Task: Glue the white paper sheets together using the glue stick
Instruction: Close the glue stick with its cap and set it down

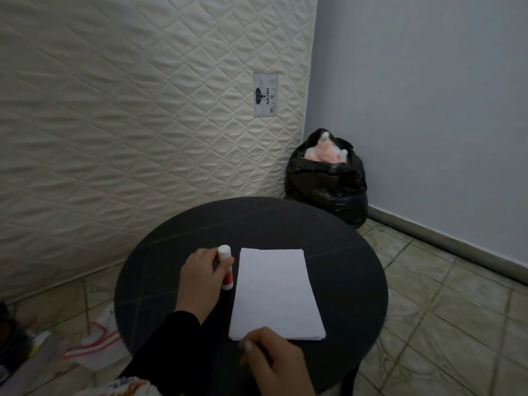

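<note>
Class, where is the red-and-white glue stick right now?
In the head view, the red-and-white glue stick stands on the round black table, gripped by the left hand, just left of the white paper stack.

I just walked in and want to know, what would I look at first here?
Probably the white paper stack, bright on the round black table in the middle. The left hand grips a glue stick just left of the paper, and the right hand rests at its near edge. Behind stands a quilted mattress, with a black bag in the corner.
</note>
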